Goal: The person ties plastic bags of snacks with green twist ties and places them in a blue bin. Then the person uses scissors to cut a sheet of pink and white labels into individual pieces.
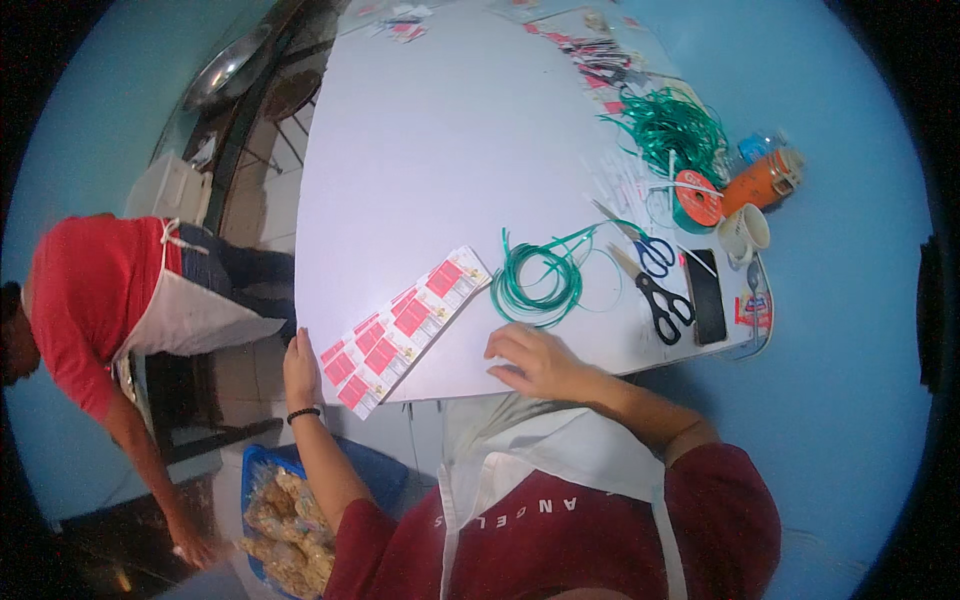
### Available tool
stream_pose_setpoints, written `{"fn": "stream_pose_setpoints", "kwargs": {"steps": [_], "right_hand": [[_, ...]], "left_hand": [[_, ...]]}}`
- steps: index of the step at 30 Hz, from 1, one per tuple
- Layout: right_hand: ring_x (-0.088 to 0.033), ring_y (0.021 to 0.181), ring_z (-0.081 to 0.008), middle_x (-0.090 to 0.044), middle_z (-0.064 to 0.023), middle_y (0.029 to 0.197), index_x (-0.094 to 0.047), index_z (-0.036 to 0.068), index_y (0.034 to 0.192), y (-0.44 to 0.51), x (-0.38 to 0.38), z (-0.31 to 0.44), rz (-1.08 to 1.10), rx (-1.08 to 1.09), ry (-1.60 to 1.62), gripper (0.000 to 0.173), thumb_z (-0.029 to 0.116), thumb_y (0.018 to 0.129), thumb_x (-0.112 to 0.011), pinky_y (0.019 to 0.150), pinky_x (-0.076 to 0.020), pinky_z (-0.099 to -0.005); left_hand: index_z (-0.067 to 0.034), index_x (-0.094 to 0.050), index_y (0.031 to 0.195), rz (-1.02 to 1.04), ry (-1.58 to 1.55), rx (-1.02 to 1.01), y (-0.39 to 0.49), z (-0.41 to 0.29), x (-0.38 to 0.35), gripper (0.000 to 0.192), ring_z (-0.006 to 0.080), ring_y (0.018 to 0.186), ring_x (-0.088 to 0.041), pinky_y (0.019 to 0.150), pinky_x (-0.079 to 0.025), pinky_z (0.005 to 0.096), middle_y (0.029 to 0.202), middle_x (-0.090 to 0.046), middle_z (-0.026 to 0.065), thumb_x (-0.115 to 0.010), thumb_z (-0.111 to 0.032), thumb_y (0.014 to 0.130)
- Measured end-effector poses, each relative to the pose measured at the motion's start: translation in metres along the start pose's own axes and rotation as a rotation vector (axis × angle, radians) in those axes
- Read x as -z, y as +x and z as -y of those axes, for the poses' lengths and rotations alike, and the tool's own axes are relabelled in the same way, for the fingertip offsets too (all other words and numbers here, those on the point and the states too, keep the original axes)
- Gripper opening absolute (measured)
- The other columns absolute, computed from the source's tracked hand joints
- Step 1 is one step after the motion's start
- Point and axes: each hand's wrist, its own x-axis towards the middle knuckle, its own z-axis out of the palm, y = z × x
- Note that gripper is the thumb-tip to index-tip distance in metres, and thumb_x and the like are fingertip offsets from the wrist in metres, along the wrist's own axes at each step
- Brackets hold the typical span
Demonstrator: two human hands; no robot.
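Observation:
At the left edge of the white table (420,165), my left hand (301,367) rests against the side, its fingers close together. Whether it grips the edge is hard to tell. Beside it lies a fanned stack of printed label sheets (405,330) in red and white, one end reaching past the table's front edge. My right hand (536,364) rests on the tabletop with loosely curled fingers, thumb apart, and nothing visible in it. Just beyond that hand is a loose coil of green ribbon (536,283). Two pairs of scissors, one black-handled (664,304) and one blue-handled (651,251), lie farther right.
Along the right side are a phone (706,300), a mug (744,234), a ribbon spool (697,201), an orange bottle (763,180) and a heap of green ribbon (671,131). A blue crate (251,480) holds bagged food at lower left. Another person (97,300) bends over at left.

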Motion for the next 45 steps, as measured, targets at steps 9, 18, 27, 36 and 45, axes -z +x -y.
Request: {"fn": "stream_pose_setpoints", "kwargs": {"steps": [9, 18, 27, 36, 45], "right_hand": [[-0.057, 0.112, -0.0337, -0.063, -0.0132, 0.115, -0.061, 0.006, 0.117, -0.004, 0.113, -0.094, -0.335, -0.252, -0.694, 0.039, 0.004, 0.078, -0.067, 0.097, -0.043, -0.0447], [-0.06, 0.109, -0.0325, -0.065, -0.0139, 0.111, -0.067, 0.007, 0.111, 0.003, 0.104, -0.119, -0.124, -0.365, -0.626, 0.027, 0.007, 0.087, -0.056, 0.091, -0.0455, -0.0476], [-0.057, 0.112, -0.0394, -0.058, -0.0213, 0.123, -0.058, 0.005, 0.129, -0.006, 0.065, -0.054, -0.067, -0.415, -0.522, 0.065, 0.052, 0.086, -0.066, 0.091, -0.0477, -0.0491], [-0.054, 0.112, -0.0387, -0.054, -0.0212, 0.125, -0.045, 0.008, 0.14, -0.012, 0.016, -0.028, -0.054, -0.357, -0.735, 0.065, 0.033, 0.085, -0.068, 0.09, -0.0475, -0.0495], [-0.063, 0.092, -0.0352, -0.057, -0.0158, 0.099, -0.056, 0.006, 0.109, -0.012, 0.028, -0.07, -0.077, -0.29, -0.773, 0.025, 0.003, 0.084, -0.058, 0.078, -0.0536, -0.043]], "left_hand": [[0.011, -0.058, 0.122, -0.044, 0.05, -0.027, 0.007, -0.006, -0.006, 0.063, 0.0316, 0.114, -0.06, 0.096, -0.045, 0.0375, 0.123, -0.062, 0.0267, -0.041, -0.046, 0.102], [0.012, -0.058, 0.124, -0.047, -0.021, 0.007, 0.01, 0.003, -0.005, 0.068, 0.0268, 0.114, -0.061, 0.096, -0.045, 0.0363, 0.121, -0.064, 0.0241, -0.045, -0.05, 0.099], [0.01, -0.059, 0.124, -0.042, 0.088, -0.05, 0.04, 0.03, -0.002, 0.073, 0.0372, 0.121, -0.058, 0.1, -0.043, 0.0404, 0.126, -0.061, 0.0288, -0.042, -0.055, 0.097], [0.011, -0.058, 0.124, -0.051, 0.204, -0.064, 0.008, 0.005, 0.001, 0.074, 0.038, 0.121, -0.057, 0.1, -0.043, 0.0415, 0.124, -0.062, 0.029, -0.041, -0.056, 0.096], [0.012, -0.057, 0.124, -0.033, -0.001, -0.036, 0.016, 0.01, -0.003, 0.068, 0.0321, 0.114, -0.061, 0.097, -0.045, 0.0377, 0.123, -0.063, 0.0256, -0.045, -0.049, 0.098]]}}
